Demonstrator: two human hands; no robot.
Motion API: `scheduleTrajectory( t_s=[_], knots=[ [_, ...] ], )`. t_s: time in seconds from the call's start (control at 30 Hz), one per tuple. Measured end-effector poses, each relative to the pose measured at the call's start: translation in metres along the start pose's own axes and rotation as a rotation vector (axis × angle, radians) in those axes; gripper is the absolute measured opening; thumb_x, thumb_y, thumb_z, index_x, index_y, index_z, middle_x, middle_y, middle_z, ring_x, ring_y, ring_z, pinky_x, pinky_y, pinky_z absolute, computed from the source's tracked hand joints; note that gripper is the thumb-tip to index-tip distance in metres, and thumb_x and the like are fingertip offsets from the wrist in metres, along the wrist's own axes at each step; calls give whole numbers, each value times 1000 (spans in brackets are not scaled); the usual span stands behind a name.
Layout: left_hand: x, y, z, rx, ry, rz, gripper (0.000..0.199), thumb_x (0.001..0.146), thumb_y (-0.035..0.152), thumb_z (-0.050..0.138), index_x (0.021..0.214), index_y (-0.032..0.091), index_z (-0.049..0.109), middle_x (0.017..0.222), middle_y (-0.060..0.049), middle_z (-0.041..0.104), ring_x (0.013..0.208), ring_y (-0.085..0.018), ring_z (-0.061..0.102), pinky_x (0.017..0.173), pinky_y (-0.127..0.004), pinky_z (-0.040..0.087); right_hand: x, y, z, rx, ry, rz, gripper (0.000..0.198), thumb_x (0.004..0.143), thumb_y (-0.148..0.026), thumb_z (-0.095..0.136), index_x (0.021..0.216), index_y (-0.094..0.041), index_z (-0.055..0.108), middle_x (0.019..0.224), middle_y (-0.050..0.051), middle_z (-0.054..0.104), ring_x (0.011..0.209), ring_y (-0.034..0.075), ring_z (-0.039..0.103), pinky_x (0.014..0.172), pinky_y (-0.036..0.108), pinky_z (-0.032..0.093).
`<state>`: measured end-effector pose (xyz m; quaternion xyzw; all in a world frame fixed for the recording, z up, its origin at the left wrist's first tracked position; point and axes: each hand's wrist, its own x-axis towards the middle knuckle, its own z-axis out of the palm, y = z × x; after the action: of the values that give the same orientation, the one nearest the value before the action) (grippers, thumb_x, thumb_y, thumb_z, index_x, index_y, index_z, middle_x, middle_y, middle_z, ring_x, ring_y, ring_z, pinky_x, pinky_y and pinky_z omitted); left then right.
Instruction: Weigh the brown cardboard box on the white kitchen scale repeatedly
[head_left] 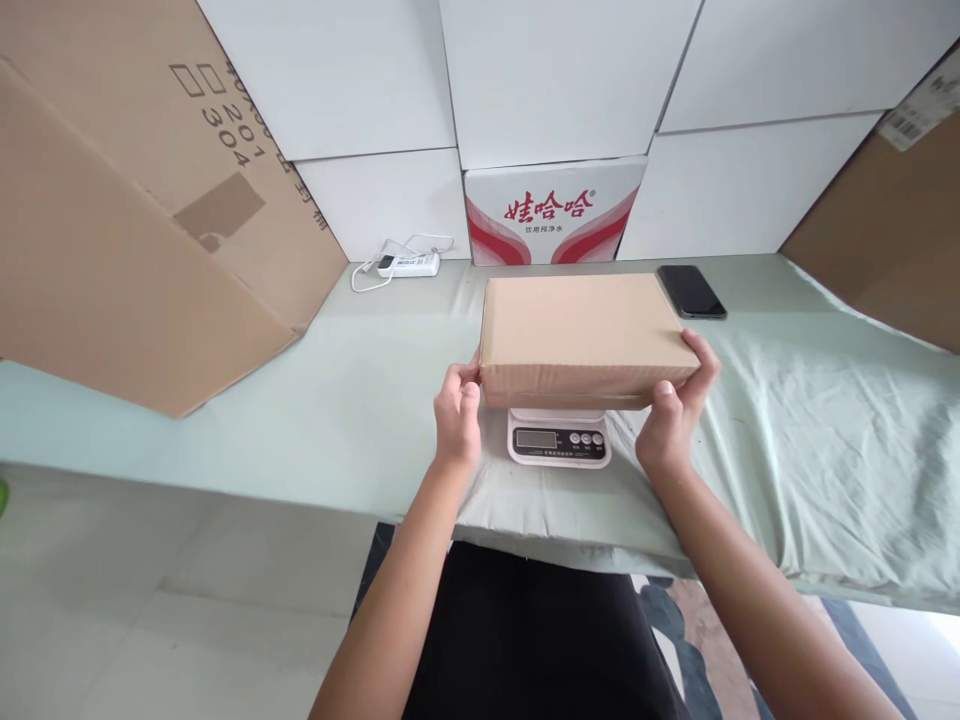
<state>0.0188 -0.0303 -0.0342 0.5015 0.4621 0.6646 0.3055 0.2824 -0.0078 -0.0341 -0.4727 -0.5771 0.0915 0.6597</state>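
Note:
A closed brown cardboard box [585,325] is gripped at its two ends by my hands. My left hand [459,412] holds the left end, its fingers partly hidden behind the box. At the right end, my right hand [679,405] has its thumb at the front corner and its fingers round the side. Directly below the box is a white kitchen scale [559,438]; its front panel with a grey display and several buttons shows, while the box hides its platform. Whether the box touches the scale, I cannot tell.
A black smartphone [691,291] lies behind the box to the right. At the back left rests a white power strip [409,265] with a cable. Large cardboard sheets [150,220] flank the cloth-covered table [360,400]. White boxes and a red-and-white carton [555,215] line the back.

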Motion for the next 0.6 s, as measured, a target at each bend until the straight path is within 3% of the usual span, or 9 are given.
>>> scheduleTrajectory(
  t_s=[0.17,0.3,0.43,0.6],
  knots=[
    [-1,-1,1,-8,16,0,62,95,87,62,97,25,67,98,-9,79,107,-30,79,93,-44,64,-2,-3,2,36,16,36,66,98,-68,56,152,-30,57,154,12,59,149,39,55,134,69,37],
    [0,-1,0,-43,109,55,59,97,83,63,110,25,70,135,-18,83,140,-35,75,119,-52,59,1,-2,4,141,87,48,69,96,-71,56,152,-32,59,149,11,60,145,37,58,129,64,43],
    [5,-3,-3,-95,293,60,55,102,77,58,118,25,69,164,-20,70,162,-33,60,131,-52,51,11,10,4,324,230,173,64,95,-67,54,152,-38,57,138,6,62,132,31,65,117,54,50],
    [12,-12,-4,-109,296,20,56,102,77,55,119,25,67,167,-19,68,166,-32,57,132,-51,49,25,35,11,425,294,359,66,91,-75,56,142,-33,57,118,4,61,111,26,68,93,41,54]
  ],
)
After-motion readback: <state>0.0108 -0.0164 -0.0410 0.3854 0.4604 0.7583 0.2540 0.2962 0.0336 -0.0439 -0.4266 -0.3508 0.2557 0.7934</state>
